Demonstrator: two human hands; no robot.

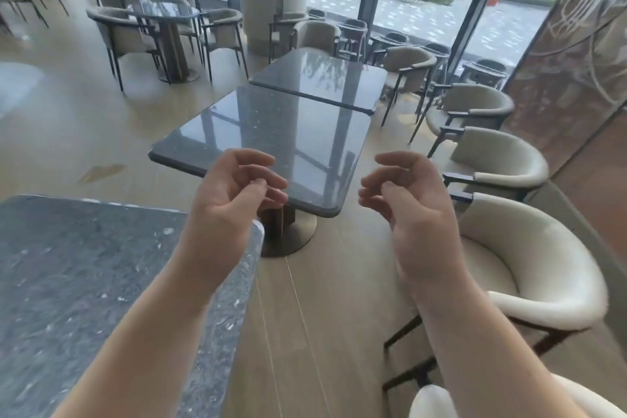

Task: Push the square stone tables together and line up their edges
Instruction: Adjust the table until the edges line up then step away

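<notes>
We are seeing near stone table [268,142] butting far stone table [322,78], side edges offset; left hand [234,193] and right hand [407,200] are hovering loosely curled, gripping nothing; aligning looks left

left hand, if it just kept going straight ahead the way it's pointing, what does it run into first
Probably the near edge of the middle stone table. The left hand hangs in the air with loosely curled fingers aimed forward at that edge, holding nothing, and nothing shows between them. Depth is hard to judge, so it might pass just above the tabletop.
</notes>
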